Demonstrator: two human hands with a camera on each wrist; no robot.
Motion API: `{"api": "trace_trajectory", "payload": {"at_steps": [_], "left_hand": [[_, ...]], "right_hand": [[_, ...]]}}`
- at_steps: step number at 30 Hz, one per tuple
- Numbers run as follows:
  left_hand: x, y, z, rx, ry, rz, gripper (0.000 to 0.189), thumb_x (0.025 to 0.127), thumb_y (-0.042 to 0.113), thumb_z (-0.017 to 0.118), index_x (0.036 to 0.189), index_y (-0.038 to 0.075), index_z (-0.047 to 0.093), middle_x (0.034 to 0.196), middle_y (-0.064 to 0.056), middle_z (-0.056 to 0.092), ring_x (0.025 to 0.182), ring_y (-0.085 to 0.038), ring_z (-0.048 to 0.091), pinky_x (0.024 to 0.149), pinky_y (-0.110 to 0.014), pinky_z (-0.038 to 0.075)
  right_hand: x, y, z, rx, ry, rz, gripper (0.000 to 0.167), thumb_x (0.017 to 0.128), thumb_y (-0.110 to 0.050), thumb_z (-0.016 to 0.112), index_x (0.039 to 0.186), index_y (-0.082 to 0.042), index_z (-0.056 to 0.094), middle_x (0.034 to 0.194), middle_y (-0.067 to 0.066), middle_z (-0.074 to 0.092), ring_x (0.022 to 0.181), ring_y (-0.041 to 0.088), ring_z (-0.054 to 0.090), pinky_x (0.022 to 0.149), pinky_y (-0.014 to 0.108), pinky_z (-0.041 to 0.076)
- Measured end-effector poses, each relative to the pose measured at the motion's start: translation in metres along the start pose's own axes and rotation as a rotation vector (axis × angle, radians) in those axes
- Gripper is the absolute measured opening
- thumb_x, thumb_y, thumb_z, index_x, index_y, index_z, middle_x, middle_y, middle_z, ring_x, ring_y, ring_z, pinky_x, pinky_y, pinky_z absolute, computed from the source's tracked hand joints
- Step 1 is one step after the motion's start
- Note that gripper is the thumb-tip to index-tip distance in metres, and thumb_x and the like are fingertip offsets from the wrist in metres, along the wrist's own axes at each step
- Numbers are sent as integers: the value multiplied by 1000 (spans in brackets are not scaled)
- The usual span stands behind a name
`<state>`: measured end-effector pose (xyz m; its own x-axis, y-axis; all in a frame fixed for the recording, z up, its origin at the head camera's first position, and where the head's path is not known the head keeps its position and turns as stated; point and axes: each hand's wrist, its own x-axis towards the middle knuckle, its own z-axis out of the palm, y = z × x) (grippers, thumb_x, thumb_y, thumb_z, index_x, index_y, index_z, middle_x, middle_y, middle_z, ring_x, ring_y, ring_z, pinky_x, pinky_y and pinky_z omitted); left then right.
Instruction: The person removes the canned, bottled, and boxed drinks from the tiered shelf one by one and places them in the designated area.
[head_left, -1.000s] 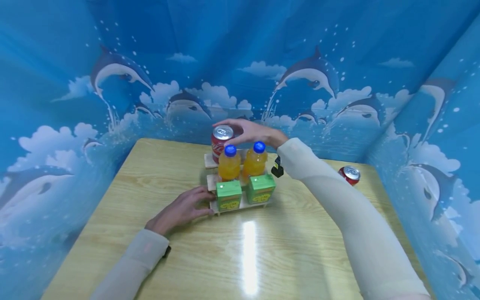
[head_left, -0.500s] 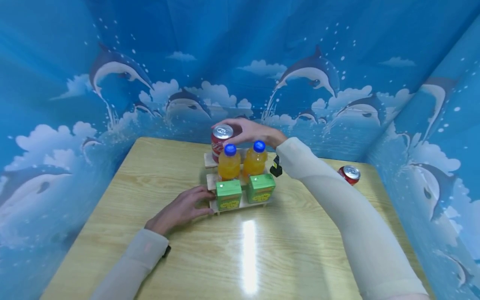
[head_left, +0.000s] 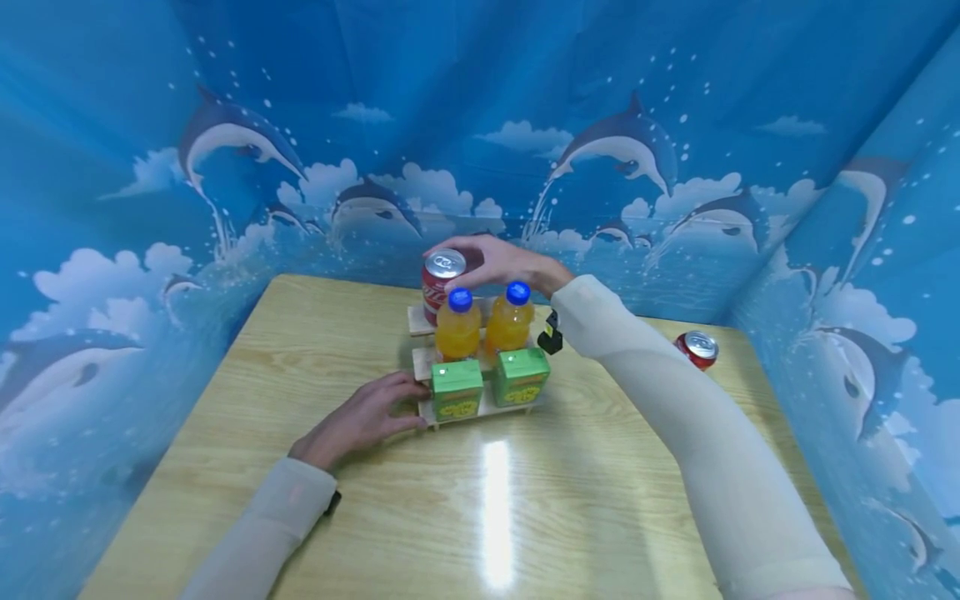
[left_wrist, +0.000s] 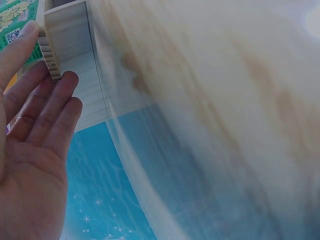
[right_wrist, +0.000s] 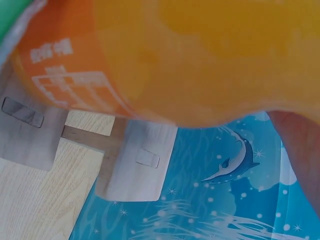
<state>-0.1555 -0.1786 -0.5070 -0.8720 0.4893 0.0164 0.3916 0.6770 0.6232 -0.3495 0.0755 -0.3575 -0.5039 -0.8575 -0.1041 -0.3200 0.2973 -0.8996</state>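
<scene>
A small wooden tiered rack (head_left: pixel 423 363) stands mid-table. On its back tier, at the left end, is a red soda can (head_left: pixel 435 293); my right hand (head_left: pixel 498 260) reaches over from behind and grips it with thumb and fingers. Two orange juice bottles (head_left: pixel 458 333) with blue caps stand on the middle tier, two green juice cartons (head_left: pixel 457 390) on the front one. My left hand (head_left: pixel 367 412) rests its fairly straight fingers against the rack's left side, near the front carton. In the right wrist view, a juice bottle (right_wrist: pixel 200 60) hides the can and the right fingers.
A second red can (head_left: pixel 699 348) stands at the table's back right, partly behind my right sleeve (head_left: pixel 690 408). The wooden table (head_left: pixel 390 517) ends at the back against a blue dolphin-print curtain (head_left: pixel 465 125), which also hangs at both sides.
Almost nothing moves. Both hands stay in place, the right one on the can at the back tier; the view shifts very slightly.
</scene>
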Motion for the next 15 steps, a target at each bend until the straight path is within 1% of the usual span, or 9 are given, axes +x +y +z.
{"api": "trace_trajectory", "payload": {"at_steps": [8,12,15], "left_hand": [[0,0,0,-9,-5,-8,48,96,35,85,136,10,74,132,-4,71,122,-23,69,108,-50,61],[0,-1,0,-10,-11,-18,48,97,36,84,137,11,74,132,-3,71,123,-23,68,108,-50,61],[0,-2,0,-6,-11,-12,48,97,36,84,137,11,74,133,-4,71,124,-24,68,109,-51,60]], "right_hand": [[-6,-5,-2,51,55,18,61,102,-16,73,160,-13,52,152,10,63,140,27,61,119,47,54],[-9,-5,-5,67,88,28,62,101,-18,75,159,-15,53,151,8,63,139,26,61,118,47,55],[-12,-3,-7,82,111,29,61,102,-18,74,159,-15,54,150,8,64,138,27,61,117,47,56]]}}
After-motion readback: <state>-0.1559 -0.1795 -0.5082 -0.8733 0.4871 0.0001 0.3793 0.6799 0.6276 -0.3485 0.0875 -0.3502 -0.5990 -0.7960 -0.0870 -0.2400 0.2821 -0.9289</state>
